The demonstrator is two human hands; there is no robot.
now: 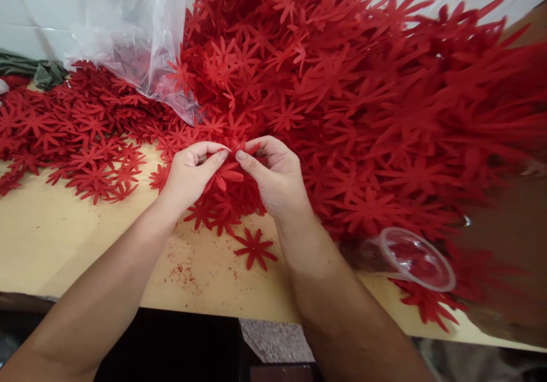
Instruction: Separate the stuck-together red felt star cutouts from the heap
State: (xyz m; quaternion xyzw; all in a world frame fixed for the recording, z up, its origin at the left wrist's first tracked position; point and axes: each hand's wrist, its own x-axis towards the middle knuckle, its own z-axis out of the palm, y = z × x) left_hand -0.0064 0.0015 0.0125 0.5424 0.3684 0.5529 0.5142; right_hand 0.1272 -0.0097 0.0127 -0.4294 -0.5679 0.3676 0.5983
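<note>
My left hand (190,171) and my right hand (277,172) meet over the front of a big heap of red flower-shaped cutouts (325,85). Thumb and forefinger of each hand pinch a red flower cutout (225,177), whose long narrow petals show below and between the fingertips. Its middle is partly covered by my fingers. On the table just below my hands lies a single red flower cutout (255,249), flat and apart from the heap.
A wooden table (81,251) bears everything, with red crumbs near its front edge. A clear plastic bag (141,45) stands at the back left beside a second red pile (85,125). A clear plastic cup (416,259) lies tipped over at the right. Dark green fabric-like pieces (49,74) sit far left.
</note>
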